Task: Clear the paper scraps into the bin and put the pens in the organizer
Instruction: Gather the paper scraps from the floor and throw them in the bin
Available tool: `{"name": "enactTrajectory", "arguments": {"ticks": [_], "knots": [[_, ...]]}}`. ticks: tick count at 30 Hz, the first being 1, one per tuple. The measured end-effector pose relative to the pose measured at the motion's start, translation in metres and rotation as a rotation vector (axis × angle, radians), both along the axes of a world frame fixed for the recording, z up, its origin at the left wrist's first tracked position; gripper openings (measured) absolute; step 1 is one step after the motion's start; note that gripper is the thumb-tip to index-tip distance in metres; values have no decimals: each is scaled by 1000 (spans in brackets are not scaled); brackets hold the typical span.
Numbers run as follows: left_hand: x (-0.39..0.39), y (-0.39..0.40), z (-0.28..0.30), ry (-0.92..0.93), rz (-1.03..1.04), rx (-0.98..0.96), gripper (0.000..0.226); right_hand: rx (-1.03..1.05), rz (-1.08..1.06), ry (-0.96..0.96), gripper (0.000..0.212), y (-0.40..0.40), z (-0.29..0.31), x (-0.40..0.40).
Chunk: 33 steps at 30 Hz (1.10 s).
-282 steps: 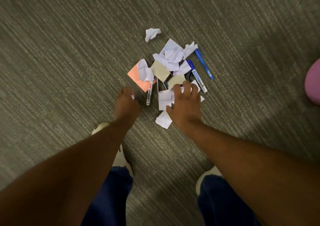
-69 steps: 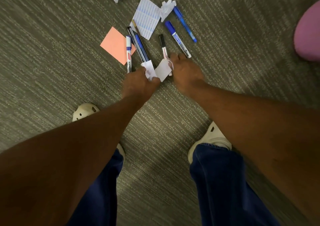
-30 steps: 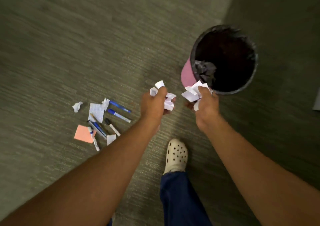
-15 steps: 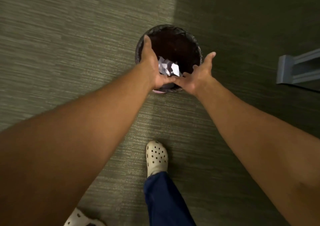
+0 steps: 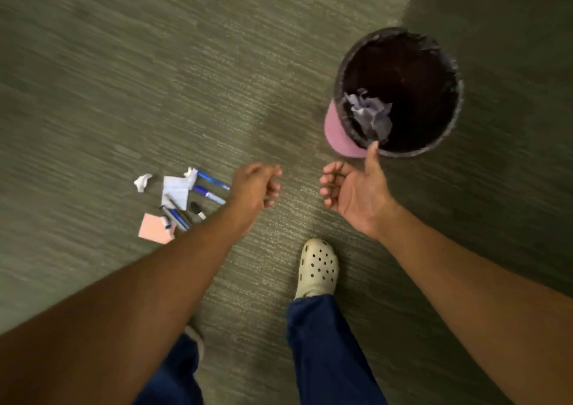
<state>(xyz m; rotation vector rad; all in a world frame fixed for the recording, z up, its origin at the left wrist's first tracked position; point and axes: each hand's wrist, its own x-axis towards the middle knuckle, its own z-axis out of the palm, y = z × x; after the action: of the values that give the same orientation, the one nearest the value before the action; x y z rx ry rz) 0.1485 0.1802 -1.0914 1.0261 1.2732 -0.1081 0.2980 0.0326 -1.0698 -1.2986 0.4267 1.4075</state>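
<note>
- Scraps (image 5: pixel 370 116) lie in the bin (image 5: pixel 341 128), just beyond the right hand (image 5: pixel 353 189); dumped there, I judge.
- Right fingers (image 5: pixel 328 184) loosely curled, palm up, holding nothing.
- Left hand (image 5: pixel 255 187) loosely curled, empty.
- Pens (image 5: pixel 210 189) and paper (image 5: pixel 175 190) lie on the floor left of the left hand, uncollected.

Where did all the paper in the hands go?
Both hands let go of their crumpled paper over the bin; the scraps now lie inside it. The left hand and right hand have pulled back, empty, fingers loose. Still on the carpet: the pens, the lined paper, the orange note and a white scrap.
</note>
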Motion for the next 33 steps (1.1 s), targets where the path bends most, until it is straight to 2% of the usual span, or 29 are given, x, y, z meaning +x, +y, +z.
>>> {"name": "enactTrajectory", "arguments": {"ticks": [3,5,7,9,12,15,17,20,22,24,26,28,29,30,33], "knots": [[-92,0,-54,139,-133,69,28,-154,333,-139,77,26,-41,-58],[-154,2,-83,219,-262,122,28,-222,539,-237,53,47,-76,-103],[-203,9,-106,275,-342,142,19,-213,708,-333,29,62,-116,-149],[-242,20,-125,329,-427,144,9,-182,907,-498,22,74,-155,-190],[-284,40,-147,408,-519,126,15,-86,1155,-746,32,92,-197,-238],[-310,51,-165,437,-536,101,20,13,1323,-850,63,111,-224,-270],[-320,51,-177,432,-499,62,22,37,1383,-911,74,127,-240,-287],[-323,43,-194,408,-448,20,26,44,1552,-1038,76,146,-261,-299],[-320,35,-203,364,-407,30,30,-6,1659,-1094,63,150,-270,-298],[-314,26,-208,320,-354,103,43,-44,1670,-1104,41,149,-273,-295],[-306,21,-212,289,-329,229,66,-45,1627,-1059,25,145,-273,-292],[-298,20,-214,249,-329,300,91,-60,1462,-914,18,141,-270,-290],[-295,21,-215,223,-336,317,95,-48,1348,-799,18,140,-266,-288],[-293,22,-217,197,-347,338,88,-9,1278,-726,23,140,-261,-287],[-290,27,-223,202,-411,420,39,85,1304,-652,30,153,-250,-270]]}}
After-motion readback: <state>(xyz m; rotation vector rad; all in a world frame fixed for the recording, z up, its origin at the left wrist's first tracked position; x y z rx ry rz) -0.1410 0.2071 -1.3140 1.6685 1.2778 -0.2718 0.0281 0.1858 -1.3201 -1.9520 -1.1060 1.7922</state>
